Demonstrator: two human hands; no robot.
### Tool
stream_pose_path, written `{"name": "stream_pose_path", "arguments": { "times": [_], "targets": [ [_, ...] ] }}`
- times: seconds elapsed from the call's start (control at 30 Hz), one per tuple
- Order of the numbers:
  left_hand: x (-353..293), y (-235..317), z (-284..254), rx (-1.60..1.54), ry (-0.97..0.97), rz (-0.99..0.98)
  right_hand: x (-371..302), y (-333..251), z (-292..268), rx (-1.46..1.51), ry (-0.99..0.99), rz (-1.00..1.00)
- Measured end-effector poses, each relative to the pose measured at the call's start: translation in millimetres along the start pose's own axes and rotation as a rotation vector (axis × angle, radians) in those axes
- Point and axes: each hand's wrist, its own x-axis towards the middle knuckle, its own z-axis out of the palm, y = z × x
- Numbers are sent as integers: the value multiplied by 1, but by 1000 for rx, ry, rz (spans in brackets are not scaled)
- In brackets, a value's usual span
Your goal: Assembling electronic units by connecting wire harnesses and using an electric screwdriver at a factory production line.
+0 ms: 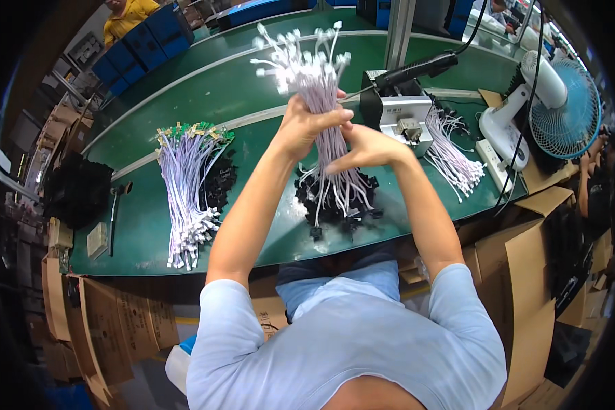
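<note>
My left hand (306, 126) is wrapped round the middle of a thick bundle of white cables (324, 150), held upright over the green workbench (266, 239). White connectors fan out at its top, slightly blurred, and black connectors (352, 215) hang from its lower end at the bench. Against the bundle's right side, just below the left hand, my right hand (372, 149) curves with thumb and fingers apart; its fingertips are partly hidden behind the cables. Another bundle of white cables (182, 184), with green and white ends, lies to the left beside a pile of small black parts (220, 179).
A grey and black bench machine (398, 113) stands behind my right hand. Further right are more white cables (451, 154), a power strip (493, 166) and a blue fan (564, 109). A screwdriver-like tool (113, 219) and black heap (78, 191) lie left. A person (126, 20) is across the bench.
</note>
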Motion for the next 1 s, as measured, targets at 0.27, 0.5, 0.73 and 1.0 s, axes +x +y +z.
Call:
{"name": "stream_pose_path", "arguments": {
  "times": [0.27,0.5,0.73,1.0],
  "targets": [
    [-7,-8,10,251,77,121,-24,-49,-2,-222,865,-568],
    [-4,-10,23,124,45,271,-3,-53,-18,425,932,-560],
    [-1,-27,2,-24,14,56,-2,-19,-7,1,1161,-611],
    [0,-35,7,65,107,139,0,9,46,856,1203,-331]
  ]
}}
